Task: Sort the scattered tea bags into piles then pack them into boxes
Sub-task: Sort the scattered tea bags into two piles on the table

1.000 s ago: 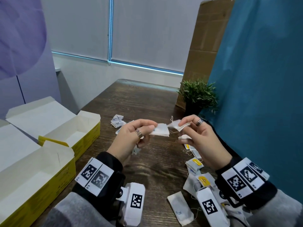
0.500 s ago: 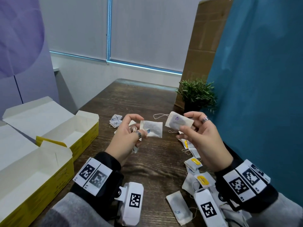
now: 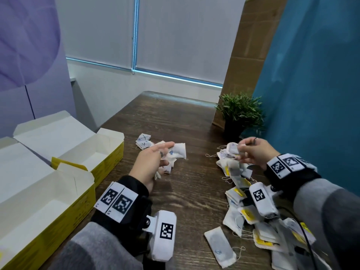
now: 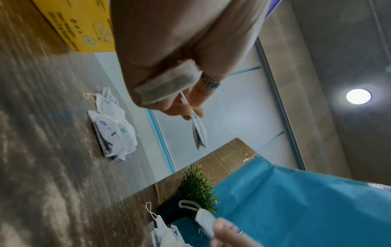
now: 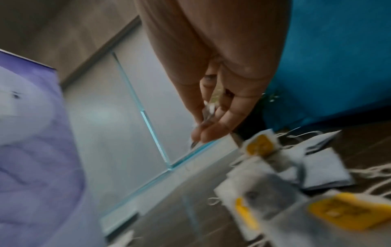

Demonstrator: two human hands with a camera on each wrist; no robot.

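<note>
**Both hands pinching tea bags above table**

Left hand: thumb + fingers pinched on white tea bag w/ blue mark, held above table. Left wrist view adds detail: same bag seen edge-on, hanging down from fingertips, ring on one finger; head view shows it flat-on instead. Under/behind left hand, small pile of blue-mark bags flat on table; head view mostly hides that pile behind hand. Just past it, bags marked X.

Right hand: fingers curled, pinching another tea bag over right-side heap. Right wrist view blurred; shows only thin white sliver between thumb + fingers, mark on it unreadable.

Below right hand: scattered heap of bags w/ yellow tags, strings trailing, running toward near edge. One blue-mark bag lying apart at near side of heap.

Far left in head view: two open yellow boxes, white inside, lids up, no bags visible inside. Left wrist view catches only printed yellow side of one.

Potted plant at far right of table, near cardboard sheet + blue panel.
</note>
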